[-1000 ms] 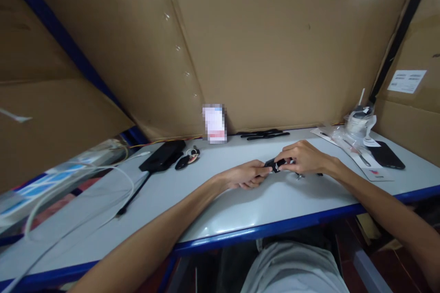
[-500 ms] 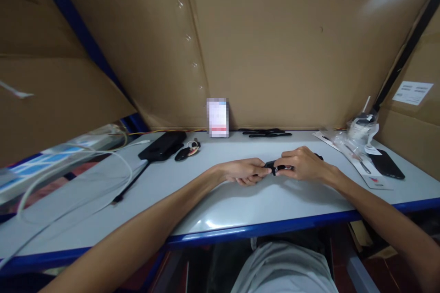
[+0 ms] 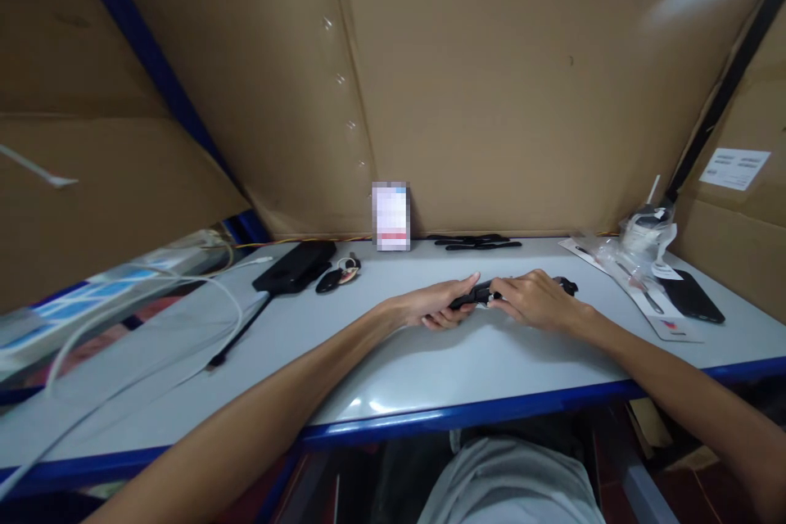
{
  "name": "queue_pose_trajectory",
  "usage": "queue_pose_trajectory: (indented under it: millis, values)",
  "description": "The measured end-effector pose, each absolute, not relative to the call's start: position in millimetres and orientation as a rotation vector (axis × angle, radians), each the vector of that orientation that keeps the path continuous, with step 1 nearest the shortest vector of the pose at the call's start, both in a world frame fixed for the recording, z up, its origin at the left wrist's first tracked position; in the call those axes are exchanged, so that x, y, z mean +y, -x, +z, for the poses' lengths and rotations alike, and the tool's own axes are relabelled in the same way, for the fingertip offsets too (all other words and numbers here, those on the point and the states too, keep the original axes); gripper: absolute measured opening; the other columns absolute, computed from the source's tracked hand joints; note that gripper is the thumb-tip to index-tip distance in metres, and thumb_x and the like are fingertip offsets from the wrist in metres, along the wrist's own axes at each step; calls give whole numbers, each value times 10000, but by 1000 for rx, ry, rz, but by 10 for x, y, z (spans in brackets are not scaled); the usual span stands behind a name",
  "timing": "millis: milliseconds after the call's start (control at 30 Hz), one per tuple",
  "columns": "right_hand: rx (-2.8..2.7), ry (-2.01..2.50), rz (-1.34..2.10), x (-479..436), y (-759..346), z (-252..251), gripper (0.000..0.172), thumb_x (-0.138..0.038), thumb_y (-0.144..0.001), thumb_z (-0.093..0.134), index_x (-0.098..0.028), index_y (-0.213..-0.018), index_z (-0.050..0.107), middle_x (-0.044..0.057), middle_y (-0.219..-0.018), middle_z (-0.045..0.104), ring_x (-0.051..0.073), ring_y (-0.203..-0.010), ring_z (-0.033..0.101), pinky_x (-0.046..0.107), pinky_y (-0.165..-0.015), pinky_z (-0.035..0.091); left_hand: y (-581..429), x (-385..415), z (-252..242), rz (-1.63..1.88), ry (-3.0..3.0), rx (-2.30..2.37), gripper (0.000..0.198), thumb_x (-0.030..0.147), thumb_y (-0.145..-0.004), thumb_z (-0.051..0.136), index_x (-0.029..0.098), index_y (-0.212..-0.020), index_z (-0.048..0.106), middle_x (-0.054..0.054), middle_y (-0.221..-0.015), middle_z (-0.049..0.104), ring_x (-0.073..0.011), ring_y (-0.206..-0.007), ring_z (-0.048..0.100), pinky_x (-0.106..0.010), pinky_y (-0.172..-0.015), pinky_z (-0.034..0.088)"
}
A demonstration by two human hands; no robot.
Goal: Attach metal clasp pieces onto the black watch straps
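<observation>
Both my hands meet over the middle of the pale grey table (image 3: 393, 360). My left hand (image 3: 439, 306) is closed round one end of a small black part (image 3: 476, 295), fingers curled under it. My right hand (image 3: 534, 299) grips the other end of the same black part, fingers bent over it. A bit of black (image 3: 568, 286) pokes out past my right hand's knuckles; whether it belongs to the same part I cannot tell. Most of the part is hidden between the fingers.
A black flat device (image 3: 295, 266) and a key fob (image 3: 336, 275) lie at the back left, white cables (image 3: 141, 319) further left. Black strips (image 3: 476, 241) lie by the cardboard wall. A plastic bag (image 3: 644, 233), papers and a dark phone (image 3: 691, 295) lie right.
My left hand has turned so the thumb points up and the black part now tilts between the hands. The view has shifted slightly; both hands stay in the same place.
</observation>
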State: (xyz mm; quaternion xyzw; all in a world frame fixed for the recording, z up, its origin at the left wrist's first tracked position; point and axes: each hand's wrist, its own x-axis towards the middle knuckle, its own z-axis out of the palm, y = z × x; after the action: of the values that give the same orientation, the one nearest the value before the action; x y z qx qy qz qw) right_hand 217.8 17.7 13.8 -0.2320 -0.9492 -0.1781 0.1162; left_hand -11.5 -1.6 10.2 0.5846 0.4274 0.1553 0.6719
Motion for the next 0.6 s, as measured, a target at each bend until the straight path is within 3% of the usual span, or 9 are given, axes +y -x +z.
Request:
queue_pose_trajectory:
  millis: [200, 600]
  values:
    - [-2838, 761, -619, 175, -2148, 86, 311, -388, -1058, 373, -131, -1042, 547, 101, -830, 732, 183, -650, 660, 265, -546, 273, 106, -27, 98, 341, -1365, 995, 694, 913, -714, 351, 223, -682, 414, 95, -490, 186, -63, -416, 77, -221, -363, 34]
    - [-2870, 936, -497, 70, -2083, 109, 309, -348, -1056, 360, -124, -1133, 560, 128, -860, 712, 202, -713, 674, 285, -619, 383, 47, -62, 77, 399, -1383, 1070, 728, 951, -666, 324, 228, -668, 409, 96, -487, 204, -66, -415, 84, -247, -393, 18]
